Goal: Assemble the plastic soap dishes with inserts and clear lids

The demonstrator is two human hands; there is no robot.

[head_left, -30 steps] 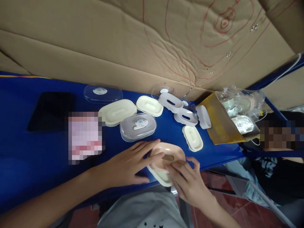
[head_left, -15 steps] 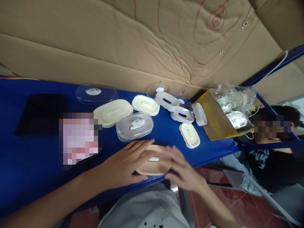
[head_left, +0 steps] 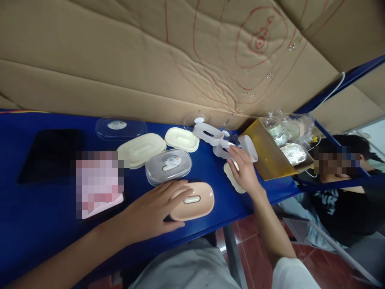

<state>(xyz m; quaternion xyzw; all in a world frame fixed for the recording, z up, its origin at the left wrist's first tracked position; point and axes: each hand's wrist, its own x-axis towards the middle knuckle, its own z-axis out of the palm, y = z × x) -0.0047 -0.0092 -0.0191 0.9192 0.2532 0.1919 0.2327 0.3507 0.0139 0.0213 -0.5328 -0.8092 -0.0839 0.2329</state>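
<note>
My left hand (head_left: 162, 206) rests around the left end of a peach oval soap dish (head_left: 203, 204), its fingers over the rim and its thumb along the near side. A pale slot-shaped piece shows in the dish's middle. My right hand (head_left: 243, 168) reaches over the pale trays at the right, fingers apart. Its fingertips overlap a lavender slotted tray (head_left: 221, 149); I cannot tell whether they touch. Partly under that hand lies a cream tray (head_left: 231, 176). Behind the peach dish sits a lavender dish with a clear, labelled lid (head_left: 168, 170).
More cream dishes (head_left: 141, 148) and clear lids (head_left: 120, 128) lie along the cardboard wall (head_left: 90, 56). A box (head_left: 264, 160) of wrapped items stands at the right. A dark tablet-like slab (head_left: 48, 154) and a blurred pink object (head_left: 99, 184) lie left. Another person (head_left: 343, 200) sits beyond.
My right hand has left the peach dish and moved up and right to the lavender and cream trays. The left hand stays on the dish. The view has shifted slightly.
</note>
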